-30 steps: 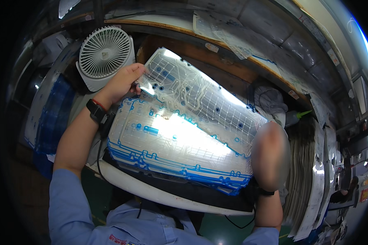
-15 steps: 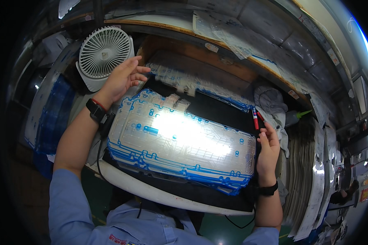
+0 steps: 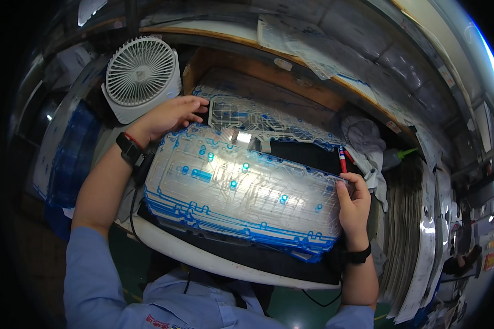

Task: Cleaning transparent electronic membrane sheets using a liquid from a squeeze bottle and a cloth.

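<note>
The clear film sheet I was lifting a second ago is now lying flat on the far pile of printed films (image 3: 269,118), so the stack of blue-traced membrane sheets (image 3: 241,192) in front of me is showing its next layer. I am pinching that stack's right edge with my right hand (image 3: 354,200), fingers closed on it. My left hand (image 3: 173,115) is resting spread at the far left corner, near the white desk fan (image 3: 141,77).

Dim scene; glare on clear sheet (image 3: 241,186); strip light upper right; fisheye rim dark, bent.
</note>
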The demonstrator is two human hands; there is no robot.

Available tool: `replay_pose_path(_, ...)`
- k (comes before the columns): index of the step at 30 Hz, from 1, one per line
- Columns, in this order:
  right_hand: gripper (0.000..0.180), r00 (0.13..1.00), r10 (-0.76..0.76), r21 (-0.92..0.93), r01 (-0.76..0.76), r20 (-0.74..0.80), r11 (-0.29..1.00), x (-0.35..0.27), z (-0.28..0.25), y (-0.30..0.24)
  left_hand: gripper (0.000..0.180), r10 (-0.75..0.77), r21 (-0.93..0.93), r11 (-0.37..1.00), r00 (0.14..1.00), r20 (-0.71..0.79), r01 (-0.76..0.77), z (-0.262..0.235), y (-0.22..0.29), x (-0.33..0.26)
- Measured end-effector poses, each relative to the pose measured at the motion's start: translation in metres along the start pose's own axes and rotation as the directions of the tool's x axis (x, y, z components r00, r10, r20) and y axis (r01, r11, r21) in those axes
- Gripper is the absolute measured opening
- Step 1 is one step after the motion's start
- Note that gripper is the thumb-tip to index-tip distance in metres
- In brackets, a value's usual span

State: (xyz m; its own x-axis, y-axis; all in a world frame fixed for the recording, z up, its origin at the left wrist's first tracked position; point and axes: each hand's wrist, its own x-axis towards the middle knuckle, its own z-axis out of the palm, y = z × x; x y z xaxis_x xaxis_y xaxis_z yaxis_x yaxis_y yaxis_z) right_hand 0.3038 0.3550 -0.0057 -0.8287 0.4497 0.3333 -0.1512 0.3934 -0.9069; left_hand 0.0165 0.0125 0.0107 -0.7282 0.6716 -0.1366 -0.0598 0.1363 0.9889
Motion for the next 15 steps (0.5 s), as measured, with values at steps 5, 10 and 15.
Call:
replay_pose_path(5,0.015,1.000,0.025,-0.023,-0.025,0.004,0.999,0.001,-0.001,0.000,0.041,-0.018,0.141,0.990,0.986,0.168,-0.006,-0.003,0.006,0.002)
replay_pose_path(10,0.015,1.000,0.028,-0.082,-0.028,-0.002,0.996,0.003,0.010,-0.007,0.036,0.146,-0.170,0.972,0.984,-0.098,-0.161,-0.014,-0.010,0.005)
replay_pose_path(15,0.017,0.999,0.023,-0.012,-0.024,-0.023,1.000,-0.003,-0.001,0.003,0.044,0.035,0.158,0.987,0.999,0.032,-0.040,-0.007,-0.008,0.017)
